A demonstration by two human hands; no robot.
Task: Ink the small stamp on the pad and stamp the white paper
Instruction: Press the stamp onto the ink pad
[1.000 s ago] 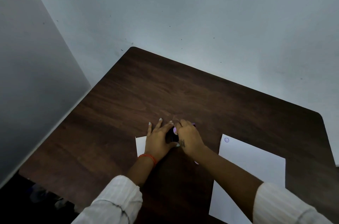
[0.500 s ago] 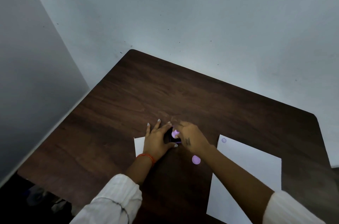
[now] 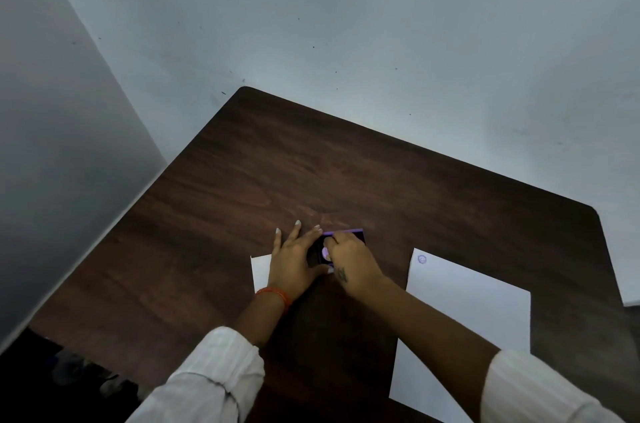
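A dark ink pad point(image 3: 346, 234) with a purple far edge lies on the brown table point(image 3: 277, 163). My left hand point(image 3: 294, 261) rests flat beside it, with the index finger and thumb bracing the pad's left side. My right hand point(image 3: 351, 265) pinches the small purple stamp point(image 3: 325, 252) and holds it down on the pad. The white paper point(image 3: 467, 318) lies to the right, apart from both hands, with one round purple print point(image 3: 421, 259) near its far left corner.
A smaller white sheet point(image 3: 260, 270) sticks out from under my left hand. Grey walls point(image 3: 381, 42) close the table's far and left sides. The table's left edge drops to a dark floor with clutter point(image 3: 76, 374).
My right hand has settled over the pad with the stamp pressed down. A round purple piece that lay near my right wrist half a second ago is out of sight. My left hand stays.
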